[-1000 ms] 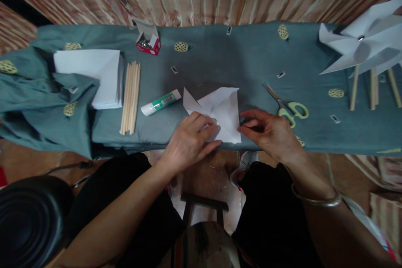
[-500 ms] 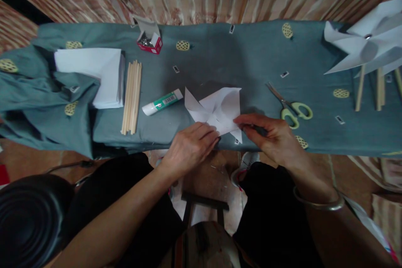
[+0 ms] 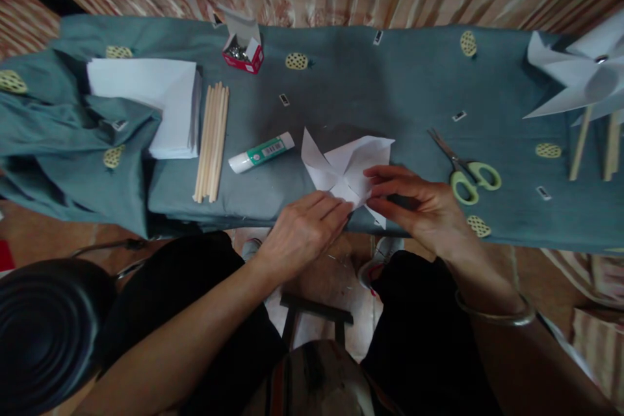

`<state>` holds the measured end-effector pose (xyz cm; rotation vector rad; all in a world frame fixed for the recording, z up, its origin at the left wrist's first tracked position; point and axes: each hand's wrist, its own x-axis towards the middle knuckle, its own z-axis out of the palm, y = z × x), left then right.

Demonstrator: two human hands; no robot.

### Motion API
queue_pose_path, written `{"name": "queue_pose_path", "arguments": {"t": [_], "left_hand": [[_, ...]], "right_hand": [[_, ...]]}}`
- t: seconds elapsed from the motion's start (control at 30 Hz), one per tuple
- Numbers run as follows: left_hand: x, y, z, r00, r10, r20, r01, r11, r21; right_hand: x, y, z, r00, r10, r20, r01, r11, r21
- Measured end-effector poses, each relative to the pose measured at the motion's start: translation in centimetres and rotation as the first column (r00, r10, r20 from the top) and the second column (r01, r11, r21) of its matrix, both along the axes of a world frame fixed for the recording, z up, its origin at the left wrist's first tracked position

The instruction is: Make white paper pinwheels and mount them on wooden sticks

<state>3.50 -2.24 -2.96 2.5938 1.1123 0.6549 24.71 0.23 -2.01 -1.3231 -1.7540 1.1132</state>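
Observation:
A white paper pinwheel (image 3: 341, 172), its corners folded toward the centre, lies near the table's front edge. My left hand (image 3: 307, 227) is closed on its lower edge, the fingers pressed together over the paper. From the right, my right hand (image 3: 419, 205) grips a flap between thumb and fingers, with the index finger reaching higher over the paper. The fingertips partly cover the right side. Left of the pinwheel rests a glue stick (image 3: 262, 153) with a green label; to the right are scissors (image 3: 468, 172) with light green handles.
A bundle of wooden sticks (image 3: 211, 143) lies beside a stack of white paper (image 3: 175, 110), partly under bunched cloth. An open red box (image 3: 244, 55) of small metal pieces stands at the back. Finished pinwheels on sticks (image 3: 580, 81) lie far right. A green tablecloth (image 3: 414, 97) covers the table.
My right hand's index finger has lifted and spread farther inward over the pinwheel's right side. The left hand keeps its hold. The whole view has shifted, so the table's things appear farther right.

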Motion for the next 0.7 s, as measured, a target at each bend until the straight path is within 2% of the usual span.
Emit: {"name": "queue_pose_path", "arguments": {"t": [0.1, 0.37, 0.7], "left_hand": [[-0.1, -0.2, -0.2, 0.999, 0.04, 0.006, -0.04, 0.998, -0.039], [0.0, -0.3, -0.2, 0.999, -0.001, 0.053, 0.003, 0.999, -0.054], [0.2, -0.2, -0.5, 0.993, 0.026, 0.114, -0.015, 0.995, -0.098]], "right_hand": [[-0.7, 0.1, -0.4, 0.998, -0.045, 0.047, 0.044, 0.998, 0.035], [-1.7, 0.0, -0.9, 0.965, -0.093, 0.247, 0.063, 0.99, 0.125], [-2.7, -0.1, -0.7, 0.938, -0.139, 0.318, 0.077, 0.977, 0.2]]}}
